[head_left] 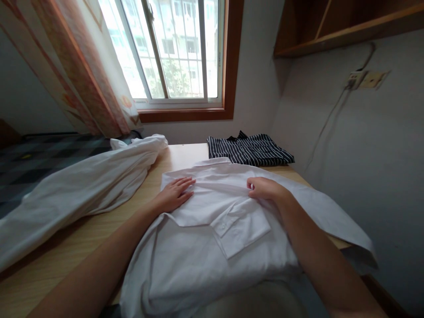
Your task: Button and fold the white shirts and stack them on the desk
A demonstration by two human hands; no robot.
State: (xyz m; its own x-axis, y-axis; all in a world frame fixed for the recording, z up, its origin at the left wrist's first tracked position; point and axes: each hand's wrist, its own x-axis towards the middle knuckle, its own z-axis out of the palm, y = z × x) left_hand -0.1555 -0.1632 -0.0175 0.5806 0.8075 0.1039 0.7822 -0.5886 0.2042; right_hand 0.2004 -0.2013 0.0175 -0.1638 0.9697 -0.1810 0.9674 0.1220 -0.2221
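A white shirt (195,247) lies spread over the table, its collar (212,162) at the far side and its lower part hanging over the near edge. One sleeve is folded across the back, with its buttoned cuff (228,223) near the middle. The other sleeve stretches out to the right. My left hand (176,193) rests flat on the shirt's left side, fingers extended. Further right, my right hand (265,188) is closed, pinching the white fabric between thumb and fingers.
A folded black-and-white striped shirt (248,150) lies at the back of the wooden table (109,225). More white cloth (89,181) is heaped along the left, beside a dark checked bed cover (39,154). A wall shelf (314,44) and a plugged-in cord (326,119) are on the right.
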